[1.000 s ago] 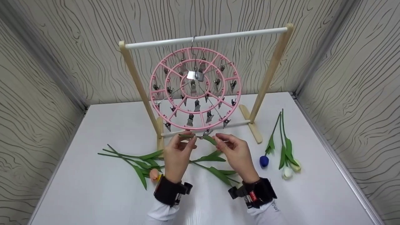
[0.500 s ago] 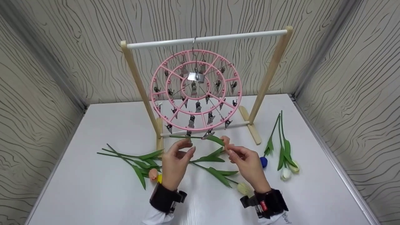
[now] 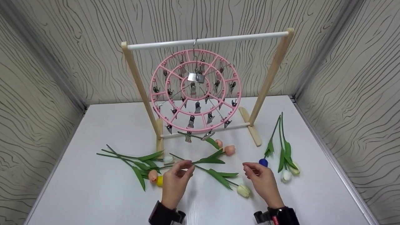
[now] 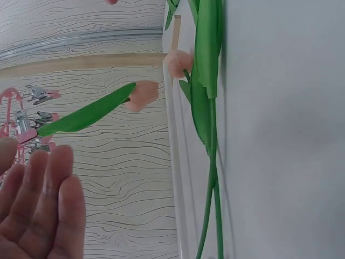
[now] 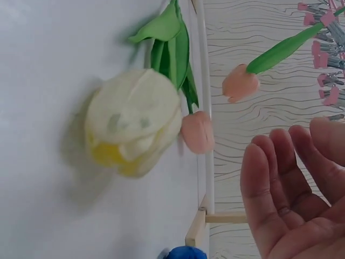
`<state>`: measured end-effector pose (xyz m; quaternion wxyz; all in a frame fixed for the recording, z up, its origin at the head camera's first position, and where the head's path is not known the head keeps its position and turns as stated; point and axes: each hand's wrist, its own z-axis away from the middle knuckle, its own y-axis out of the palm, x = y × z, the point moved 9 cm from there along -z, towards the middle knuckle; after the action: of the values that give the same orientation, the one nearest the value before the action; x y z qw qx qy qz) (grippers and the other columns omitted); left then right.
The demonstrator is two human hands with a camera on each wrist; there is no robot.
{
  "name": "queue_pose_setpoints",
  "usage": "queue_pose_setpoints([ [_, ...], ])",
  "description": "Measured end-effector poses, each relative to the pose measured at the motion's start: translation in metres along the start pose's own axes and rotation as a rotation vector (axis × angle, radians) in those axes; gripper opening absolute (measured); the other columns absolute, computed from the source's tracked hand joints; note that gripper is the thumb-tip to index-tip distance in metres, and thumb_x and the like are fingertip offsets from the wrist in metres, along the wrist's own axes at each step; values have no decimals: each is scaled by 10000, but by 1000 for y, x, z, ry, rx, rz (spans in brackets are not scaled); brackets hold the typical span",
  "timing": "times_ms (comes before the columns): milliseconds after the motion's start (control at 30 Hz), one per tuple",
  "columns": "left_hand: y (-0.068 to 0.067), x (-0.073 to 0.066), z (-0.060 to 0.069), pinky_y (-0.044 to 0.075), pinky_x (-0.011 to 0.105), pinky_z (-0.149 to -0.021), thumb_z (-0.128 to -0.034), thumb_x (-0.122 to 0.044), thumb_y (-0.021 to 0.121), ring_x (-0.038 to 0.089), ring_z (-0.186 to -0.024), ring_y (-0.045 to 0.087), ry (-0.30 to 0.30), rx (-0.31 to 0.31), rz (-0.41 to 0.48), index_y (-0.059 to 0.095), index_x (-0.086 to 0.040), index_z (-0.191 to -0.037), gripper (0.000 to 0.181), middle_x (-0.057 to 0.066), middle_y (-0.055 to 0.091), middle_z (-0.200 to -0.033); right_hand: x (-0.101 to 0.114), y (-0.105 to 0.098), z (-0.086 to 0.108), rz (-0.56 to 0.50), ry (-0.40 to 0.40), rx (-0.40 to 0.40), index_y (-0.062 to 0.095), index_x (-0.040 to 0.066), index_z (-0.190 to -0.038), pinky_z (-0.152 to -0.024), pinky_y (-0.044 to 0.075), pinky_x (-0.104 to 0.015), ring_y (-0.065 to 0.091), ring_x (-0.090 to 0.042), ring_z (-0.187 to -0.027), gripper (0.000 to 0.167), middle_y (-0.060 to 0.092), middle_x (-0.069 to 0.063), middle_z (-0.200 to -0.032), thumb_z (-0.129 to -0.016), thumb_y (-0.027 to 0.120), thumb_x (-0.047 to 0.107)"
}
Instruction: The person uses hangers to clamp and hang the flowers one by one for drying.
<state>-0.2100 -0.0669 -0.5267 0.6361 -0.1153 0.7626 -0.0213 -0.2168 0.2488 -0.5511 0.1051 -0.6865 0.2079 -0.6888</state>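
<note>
A pink round hanger [image 3: 151, 90] with metal clips hangs from a white bar [image 3: 240, 37]. One clip [image 3: 208, 134] at its front edge holds a pink tulip by the stem; in the left wrist view its blossom [image 4: 143, 96] and leaf [image 4: 89, 113] hang free of both hands. My left hand [image 3: 175, 182], fingers loosely bent and holding nothing, is above the table beside the stems of tulips lying there. My right hand [image 3: 265, 184] is also without anything in it, between a cream tulip [image 3: 243, 191] and a blue tulip [image 3: 263, 162].
Wooden posts [image 3: 268, 78] carry the bar. On the left of the table [image 3: 93, 200] lie tulips with an orange-pink blossom [image 3: 153, 175], a yellow one [image 3: 159, 180] and a white one [image 3: 168, 159]. Another pink blossom [image 3: 229, 150] lies in the middle; a white tulip [image 3: 286, 176] lies at right.
Both hands have let go of the pink tulip and moved down towards me, the right one also outward to the right. The tulip stays in the clip, its blossom end now hanging lower.
</note>
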Motion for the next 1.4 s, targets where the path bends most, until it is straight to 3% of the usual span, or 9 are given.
queue_pose_setpoints([
  [300, 15, 12, 14, 585, 235, -692, -925, -117, 779, 125, -705, 693, -62, 71, -14, 761, -23, -1009, 127, 12, 744, -902, -30, -28, 2, 84, 71, -68, 751, 1, -1141, -700, 549, -216, 682, -181, -821, 194, 748, -121, -981, -994, 694, 112],
  [500, 26, 21, 27, 580, 235, -688, -940, -127, 763, 122, -714, 694, -98, 139, 21, 763, -46, -1003, 102, -8, 741, -881, -36, -60, -3, 82, 70, -194, 740, -42, -1144, -689, 550, -182, 707, -187, -811, 217, 745, -177, -986, -1005, 674, 111],
  [733, 34, 25, 35, 575, 230, -676, -938, -119, 764, 110, -718, 690, -131, 170, 37, 760, -46, -1008, 102, -25, 736, -878, -33, -95, -31, 224, 81, -282, 730, -70, -1140, -587, 513, -197, 679, -123, -724, 280, 744, -169, -921, -1024, 645, 171],
  [867, 36, 20, 32, 585, 245, -697, -939, -130, 765, 115, -725, 695, -102, 170, 39, 760, -54, -1002, 99, -25, 737, -877, -27, -102, -60, 348, 61, -270, 728, -101, -1103, -624, 525, -328, 698, -277, -734, 292, 739, -215, -904, -1018, 621, 157],
  [967, 35, 18, 30, 589, 250, -705, -940, -129, 764, 113, -726, 694, -94, 171, 27, 763, -69, -998, 83, -38, 734, -871, -28, -97, -83, 443, 73, -203, 721, -133, -1057, -661, 538, -440, 689, -365, -756, 313, 722, -271, -928, -1011, 593, 149],
  [1133, 34, 14, 27, 590, 255, -702, -945, -118, 755, 106, -733, 693, -76, 174, 13, 764, -69, -1000, 74, -54, 731, -867, -43, -86, -111, 564, 147, -90, 681, -149, -845, -572, 527, -463, 631, -344, -649, 343, 668, -266, -763, -994, 578, 142],
  [1400, 34, 4, 28, 588, 248, -702, -951, -128, 751, 100, -747, 696, -26, 164, 39, 760, -71, -1003, 78, -41, 736, -873, -60, -82, -128, 673, 155, -64, 601, -86, -710, -585, 529, -502, 606, -345, -621, 378, 608, -214, -654, -959, 632, 198],
])
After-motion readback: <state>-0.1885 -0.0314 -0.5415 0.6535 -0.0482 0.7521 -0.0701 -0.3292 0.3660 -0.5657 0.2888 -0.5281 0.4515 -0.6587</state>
